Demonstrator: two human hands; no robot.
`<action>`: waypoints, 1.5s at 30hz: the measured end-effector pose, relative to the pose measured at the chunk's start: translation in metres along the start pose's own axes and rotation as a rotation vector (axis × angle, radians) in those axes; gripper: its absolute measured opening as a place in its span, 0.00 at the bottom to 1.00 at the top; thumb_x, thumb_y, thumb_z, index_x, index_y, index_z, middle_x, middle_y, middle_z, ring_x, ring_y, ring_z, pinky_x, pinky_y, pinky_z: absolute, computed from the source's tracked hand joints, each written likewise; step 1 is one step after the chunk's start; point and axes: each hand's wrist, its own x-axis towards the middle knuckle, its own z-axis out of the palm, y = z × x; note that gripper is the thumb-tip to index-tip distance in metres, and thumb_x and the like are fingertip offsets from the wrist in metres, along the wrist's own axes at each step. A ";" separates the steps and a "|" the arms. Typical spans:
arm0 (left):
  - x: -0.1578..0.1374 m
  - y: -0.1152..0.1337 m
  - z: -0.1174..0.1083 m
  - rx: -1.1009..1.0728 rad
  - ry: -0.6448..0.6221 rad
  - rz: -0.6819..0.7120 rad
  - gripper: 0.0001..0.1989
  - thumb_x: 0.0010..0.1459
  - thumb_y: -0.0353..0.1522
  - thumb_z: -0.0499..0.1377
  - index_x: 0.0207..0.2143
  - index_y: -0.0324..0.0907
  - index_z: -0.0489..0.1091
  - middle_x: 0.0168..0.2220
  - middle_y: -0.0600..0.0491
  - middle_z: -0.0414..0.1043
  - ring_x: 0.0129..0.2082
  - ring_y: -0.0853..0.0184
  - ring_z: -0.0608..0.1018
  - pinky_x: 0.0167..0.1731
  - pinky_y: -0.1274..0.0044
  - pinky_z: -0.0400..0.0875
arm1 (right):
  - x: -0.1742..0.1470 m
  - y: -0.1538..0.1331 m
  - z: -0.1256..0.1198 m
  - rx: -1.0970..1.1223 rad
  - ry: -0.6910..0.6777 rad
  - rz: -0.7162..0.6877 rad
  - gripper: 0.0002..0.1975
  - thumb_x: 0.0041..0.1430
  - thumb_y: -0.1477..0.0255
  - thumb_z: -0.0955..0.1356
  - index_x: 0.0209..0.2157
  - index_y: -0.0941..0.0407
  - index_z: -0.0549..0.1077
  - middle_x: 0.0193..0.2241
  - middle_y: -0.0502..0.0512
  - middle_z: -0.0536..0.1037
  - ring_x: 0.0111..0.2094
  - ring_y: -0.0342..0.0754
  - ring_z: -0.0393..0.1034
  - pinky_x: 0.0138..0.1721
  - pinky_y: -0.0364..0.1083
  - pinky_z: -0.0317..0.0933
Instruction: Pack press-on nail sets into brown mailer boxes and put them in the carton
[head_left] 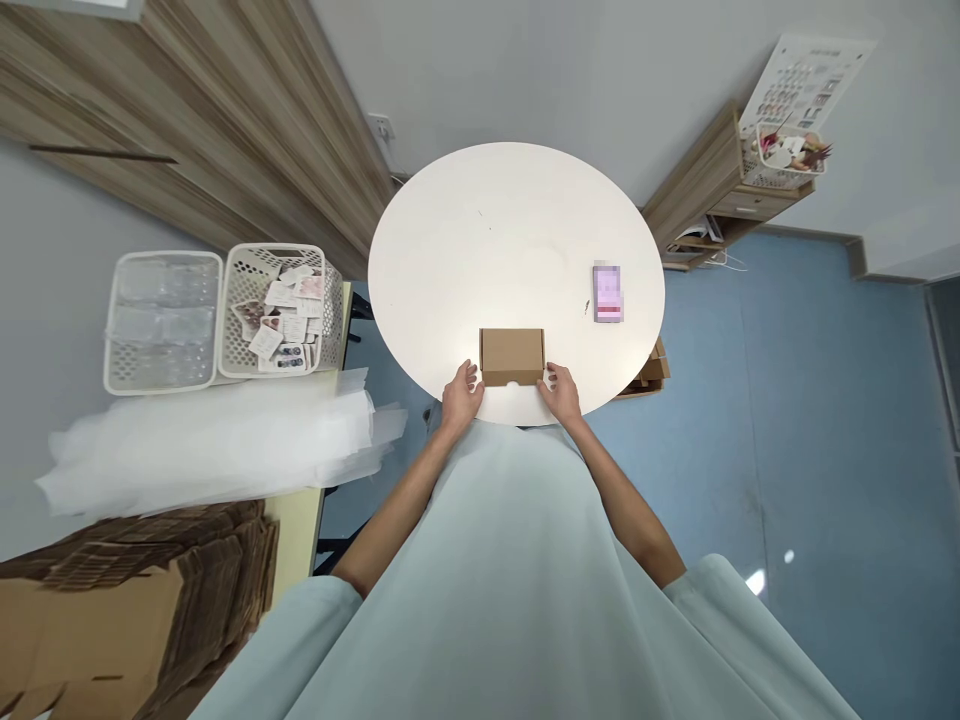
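Box (512, 352) prob. light, stiffish; best hold: 9 & 3 o'clock sides. L hand (460, 400) at its 8, R hand (561, 394) at its 4, both half-curled; can't tell if gripping.

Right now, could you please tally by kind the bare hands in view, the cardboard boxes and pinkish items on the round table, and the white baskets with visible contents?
Bare hands: 2 (left hand, right hand)
Cardboard box on the table: 1
Pinkish item there: 1
White baskets: 3
Total: 7
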 end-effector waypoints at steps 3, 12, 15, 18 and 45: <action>-0.002 0.003 -0.001 -0.027 -0.022 0.015 0.32 0.64 0.26 0.61 0.70 0.42 0.63 0.65 0.41 0.74 0.60 0.58 0.80 0.63 0.63 0.74 | 0.001 -0.002 -0.001 0.063 -0.040 0.008 0.26 0.65 0.61 0.67 0.60 0.58 0.73 0.58 0.69 0.74 0.50 0.57 0.75 0.50 0.56 0.74; -0.026 0.048 -0.023 -0.065 0.098 0.056 0.24 0.72 0.43 0.59 0.64 0.42 0.69 0.58 0.42 0.79 0.57 0.57 0.82 0.61 0.64 0.74 | -0.010 -0.037 -0.027 0.297 0.028 -0.045 0.25 0.68 0.51 0.66 0.55 0.54 0.77 0.62 0.64 0.76 0.62 0.57 0.72 0.60 0.56 0.69; -0.031 0.063 -0.031 -0.048 0.143 0.061 0.24 0.73 0.48 0.56 0.59 0.41 0.74 0.56 0.43 0.81 0.57 0.56 0.81 0.61 0.65 0.74 | -0.013 -0.051 -0.040 0.315 0.049 0.024 0.26 0.68 0.48 0.66 0.51 0.55 0.78 0.54 0.63 0.82 0.55 0.57 0.77 0.58 0.55 0.71; -0.031 0.071 -0.034 -0.044 0.141 0.037 0.24 0.72 0.50 0.54 0.53 0.43 0.78 0.51 0.46 0.83 0.54 0.56 0.82 0.58 0.66 0.75 | -0.012 -0.057 -0.046 0.307 0.051 0.099 0.26 0.66 0.46 0.66 0.44 0.55 0.79 0.47 0.62 0.85 0.50 0.57 0.79 0.55 0.54 0.72; -0.001 0.024 -0.018 -0.161 0.024 -0.085 0.22 0.63 0.47 0.65 0.51 0.41 0.78 0.54 0.42 0.82 0.49 0.53 0.84 0.55 0.62 0.76 | 0.005 -0.023 -0.036 0.322 -0.042 0.128 0.25 0.61 0.48 0.71 0.48 0.53 0.79 0.50 0.60 0.84 0.45 0.55 0.80 0.52 0.56 0.73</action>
